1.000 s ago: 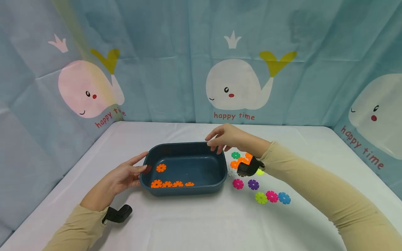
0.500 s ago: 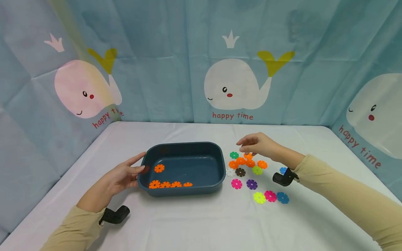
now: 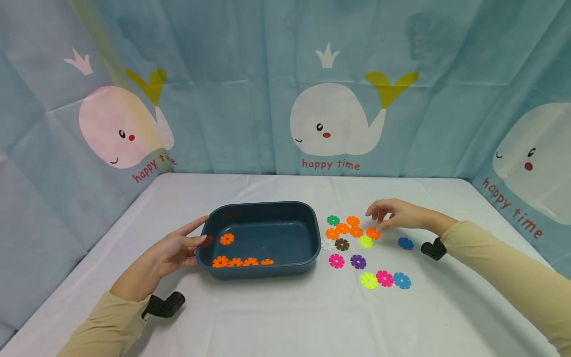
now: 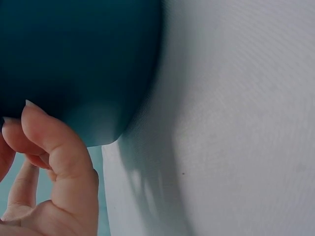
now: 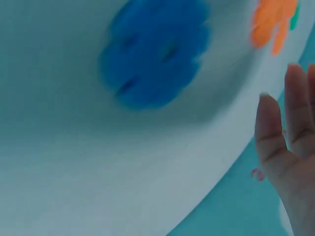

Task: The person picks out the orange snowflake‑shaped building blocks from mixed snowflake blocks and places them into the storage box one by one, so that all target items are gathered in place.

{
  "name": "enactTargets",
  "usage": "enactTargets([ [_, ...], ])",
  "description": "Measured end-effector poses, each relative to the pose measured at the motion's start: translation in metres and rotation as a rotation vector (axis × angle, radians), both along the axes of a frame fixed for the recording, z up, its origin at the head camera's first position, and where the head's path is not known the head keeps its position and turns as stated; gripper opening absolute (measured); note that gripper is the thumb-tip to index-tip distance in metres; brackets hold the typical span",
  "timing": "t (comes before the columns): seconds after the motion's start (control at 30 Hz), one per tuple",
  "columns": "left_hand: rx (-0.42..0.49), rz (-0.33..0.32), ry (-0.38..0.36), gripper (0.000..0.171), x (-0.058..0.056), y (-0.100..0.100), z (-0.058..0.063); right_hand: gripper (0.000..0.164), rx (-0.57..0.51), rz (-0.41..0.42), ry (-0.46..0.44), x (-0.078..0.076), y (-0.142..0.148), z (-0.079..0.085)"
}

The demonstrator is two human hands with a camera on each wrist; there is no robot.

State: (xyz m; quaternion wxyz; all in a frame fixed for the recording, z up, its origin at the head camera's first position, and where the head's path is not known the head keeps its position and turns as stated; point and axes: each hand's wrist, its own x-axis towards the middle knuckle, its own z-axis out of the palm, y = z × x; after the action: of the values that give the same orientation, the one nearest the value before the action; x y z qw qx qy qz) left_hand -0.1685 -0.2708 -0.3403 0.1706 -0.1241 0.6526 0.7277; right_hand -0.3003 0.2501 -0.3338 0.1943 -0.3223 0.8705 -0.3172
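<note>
In the head view my left hand (image 3: 173,252) holds the left end of a dark blue plastic basin (image 3: 258,271), thumb at its rim. The left wrist view shows bent fingers against the basin's wall (image 4: 98,59). Several orange snowflake discs (image 3: 227,239) lie inside it. My right hand (image 3: 399,215) hovers over the loose discs at the right, fingers loosely bent and holding nothing visible. Its thumb is close to an orange disc (image 3: 372,234); whether they touch I cannot tell. A blurred blue disc (image 5: 155,54) fills much of the right wrist view.
Right of the basin lie more orange discs (image 3: 342,228), a green one (image 3: 333,220), a brown one (image 3: 342,244), a purple one (image 3: 358,262), and pink, yellow, white and blue ones. A white cloth (image 3: 285,317) covers the table. Whale-printed curtains (image 3: 223,124) stand behind.
From over the basin's far right corner, my right hand has moved right and lowered toward the loose discs, uncovering several of them. The left hand stays at the basin.
</note>
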Motion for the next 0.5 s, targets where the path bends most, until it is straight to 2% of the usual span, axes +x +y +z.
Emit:
enactTargets([
  [0.27, -0.016, 0.005, -0.002, 0.073, 0.0, 0.0, 0.0, 0.039, 0.104, 0.049, -0.086, -0.01, 0.007, -0.012],
  [0.5, -0.014, 0.006, -0.009, 0.074, 0.0, 0.0, 0.001, 0.033, 0.138, 0.035, -0.106, -0.012, 0.003, -0.02],
])
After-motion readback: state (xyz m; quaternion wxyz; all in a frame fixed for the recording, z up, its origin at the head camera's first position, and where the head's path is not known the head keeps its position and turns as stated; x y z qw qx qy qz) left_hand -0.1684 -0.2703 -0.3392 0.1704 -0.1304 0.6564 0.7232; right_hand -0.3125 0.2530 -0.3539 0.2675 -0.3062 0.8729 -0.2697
